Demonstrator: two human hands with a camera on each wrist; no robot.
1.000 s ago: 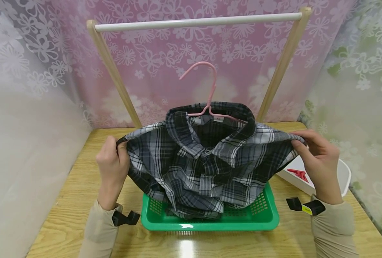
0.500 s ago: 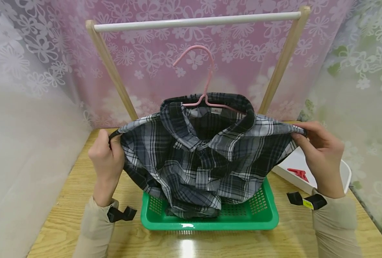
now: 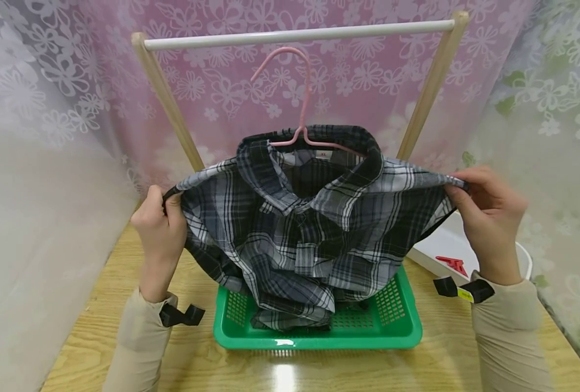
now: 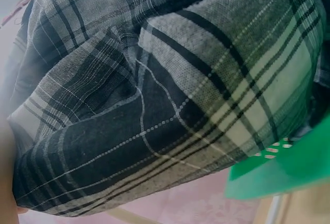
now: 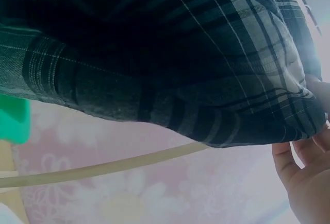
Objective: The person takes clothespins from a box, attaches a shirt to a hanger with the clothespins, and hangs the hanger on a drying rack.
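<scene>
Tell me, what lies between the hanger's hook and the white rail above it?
Nothing: in the head view the pink hanger hook sits just under the white rail, only curtain behind.

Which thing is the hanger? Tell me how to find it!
Find the wooden rack with the white bar at the back of the table. Just under that bar, a thin hook sticks up from the collar of the plaid shirt held by both hands. That is the hanger: the only pink, wiry thing there.

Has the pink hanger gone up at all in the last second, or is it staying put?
Yes. The pink hanger has risen: its hook now sits just under the white rail, where earlier a wide gap lay between them.
</scene>
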